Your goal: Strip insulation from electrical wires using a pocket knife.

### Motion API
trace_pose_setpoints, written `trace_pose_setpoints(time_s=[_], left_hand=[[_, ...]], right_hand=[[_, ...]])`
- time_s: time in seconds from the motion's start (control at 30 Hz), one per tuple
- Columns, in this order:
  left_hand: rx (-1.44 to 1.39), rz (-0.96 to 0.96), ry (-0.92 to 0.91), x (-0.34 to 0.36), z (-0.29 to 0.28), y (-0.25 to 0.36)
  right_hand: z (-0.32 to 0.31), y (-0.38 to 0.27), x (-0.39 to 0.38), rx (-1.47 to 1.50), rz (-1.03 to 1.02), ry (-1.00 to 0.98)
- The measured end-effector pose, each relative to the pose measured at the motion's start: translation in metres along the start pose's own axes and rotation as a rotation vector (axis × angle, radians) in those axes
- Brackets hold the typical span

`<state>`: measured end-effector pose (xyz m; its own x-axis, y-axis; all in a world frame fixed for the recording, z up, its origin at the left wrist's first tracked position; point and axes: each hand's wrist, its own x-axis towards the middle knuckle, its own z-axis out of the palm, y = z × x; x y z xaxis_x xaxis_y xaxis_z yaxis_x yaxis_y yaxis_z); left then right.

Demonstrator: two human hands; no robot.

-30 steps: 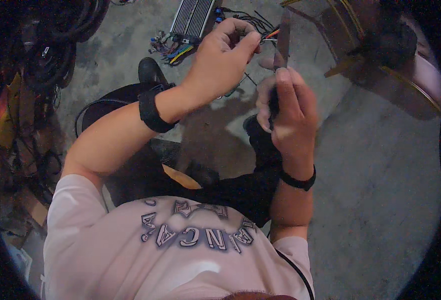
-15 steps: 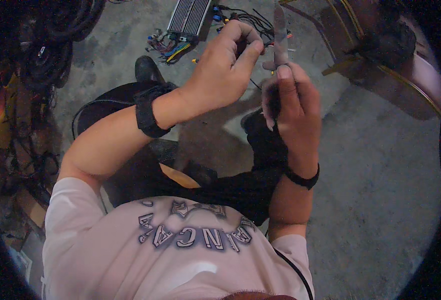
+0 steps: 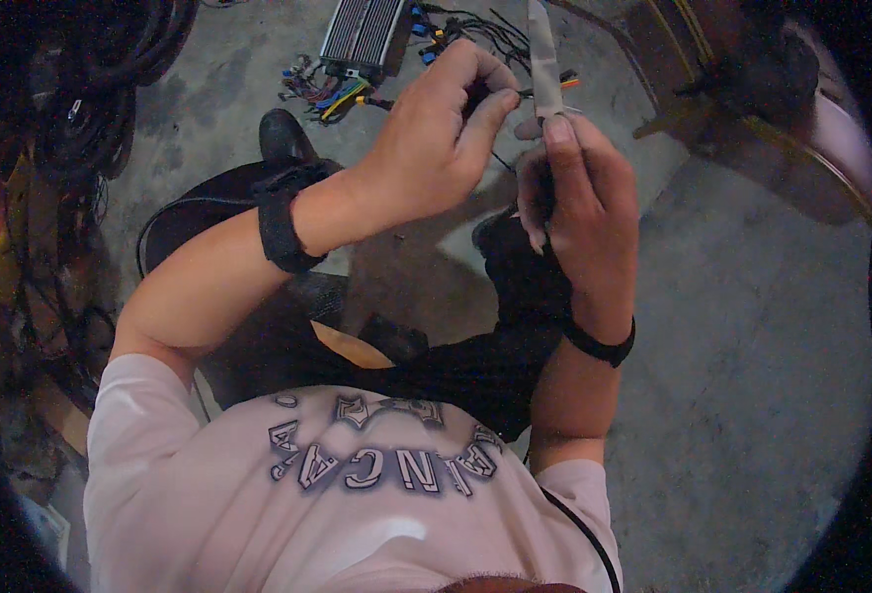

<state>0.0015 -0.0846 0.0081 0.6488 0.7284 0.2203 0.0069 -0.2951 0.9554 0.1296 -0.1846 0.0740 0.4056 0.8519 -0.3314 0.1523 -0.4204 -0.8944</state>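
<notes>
Floor: bare grey concrete floor (image 3: 752,395) fills the right and upper middle of the frame; its edges bend and go dark toward the rim.
Shirt: my pale shirt (image 3: 337,514) takes up the lower middle, cut off by the bottom edge.
Cables: a dark heap of cables (image 3: 90,109) in the upper left, too shadowed to sort out.
Chair: a wooden chair (image 3: 752,99) in the upper right, only partly lit.
Controller box: a ribbed metal box (image 3: 362,30) at the top centre, cut off by the top edge, with coloured wires (image 3: 327,94) spilling from it onto the floor.
Left hand: my left hand (image 3: 436,148) is raised in the upper middle, fingers pinched together on thin wire ends (image 3: 544,89); my own fingertips hide exactly what they grip.
Right hand: my right hand (image 3: 579,198) sits just right of it, fingers curled tight round a dark handle that is mostly hidden in the fist.
Tape strip: a pale grey strip (image 3: 542,54) rises from above my right fingertips to the top edge; I cannot tell where it ends.
</notes>
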Motion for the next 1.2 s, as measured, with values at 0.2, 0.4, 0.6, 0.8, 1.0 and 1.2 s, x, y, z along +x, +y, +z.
trace_pose_setpoints(time_s=[0.2,0.4,0.6,0.8,1.0,1.2], left_hand=[[-0.004,-0.016,0.010,0.004,0.000,-0.003],[0.024,0.027,0.055,0.009,-0.001,-0.005],[-0.064,-0.029,0.104,0.015,-0.005,-0.006],[-0.009,0.104,0.164,0.014,0.003,-0.010],[0.065,0.095,0.053,0.020,-0.006,-0.004],[0.096,0.083,0.033,0.023,-0.006,-0.008]], right_hand=[[0.000,0.007,0.010,-0.162,-0.130,0.044],[0.002,0.004,0.014,-0.083,-0.148,0.006],[-0.002,-0.001,0.011,-0.158,-0.089,-0.046],[-0.003,0.002,0.014,-0.052,-0.082,-0.030],[-0.008,0.000,0.013,0.124,0.042,-0.150],[-0.001,0.002,0.025,-0.014,-0.063,-0.042]])
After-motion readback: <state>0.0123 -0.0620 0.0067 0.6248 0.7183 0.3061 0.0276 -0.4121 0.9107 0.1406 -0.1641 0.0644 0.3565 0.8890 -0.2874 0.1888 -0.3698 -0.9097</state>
